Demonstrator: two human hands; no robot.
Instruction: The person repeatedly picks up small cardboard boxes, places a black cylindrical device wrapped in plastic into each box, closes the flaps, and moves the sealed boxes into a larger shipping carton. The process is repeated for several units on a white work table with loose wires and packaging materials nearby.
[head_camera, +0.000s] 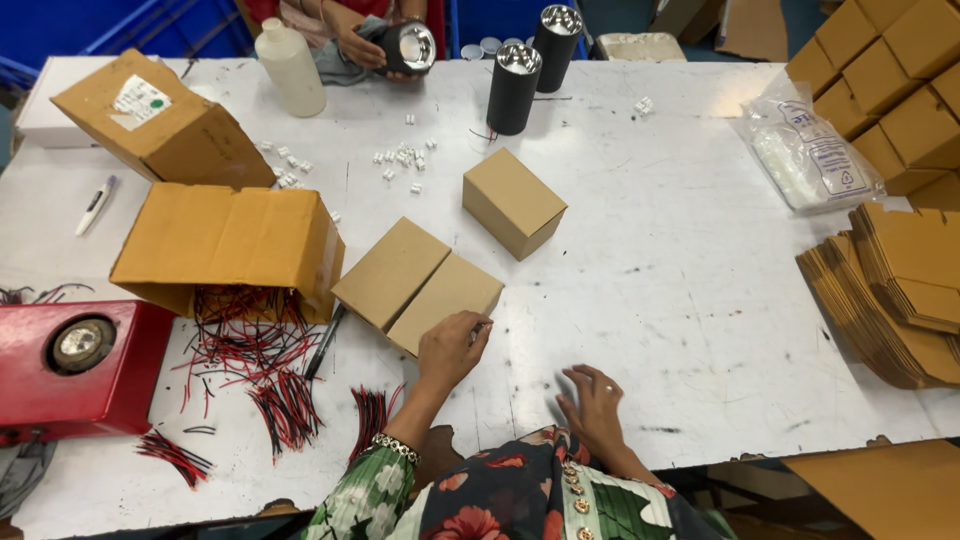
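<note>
Left hand: the left hand rests on the near corner of a small cardboard box, fingers curled over its edge in a loose grip.
Right hand: the right hand lies flat on the white table, fingers spread, holding nothing.
Box in hand: it lies on its side near the front middle of the table, pressed flank to flank against a second small box.
Third box: another closed small box stands alone further back, well apart from the pair.
Left side: a big open carton lies tipped over, with red and black wires spilling from its mouth across the table; a second carton leans behind it, and a red machine sits at the near left edge.
Back of table: two black cylinders with shiny tops stand upright (one just behind the other), a white bottle stands to their left, and small white clips are scattered between.
Other person: across the table, someone else's hand holds a third black cylinder.
Right side: a stack of flat box blanks sits at the edge, with a clear plastic bag behind it.
</note>
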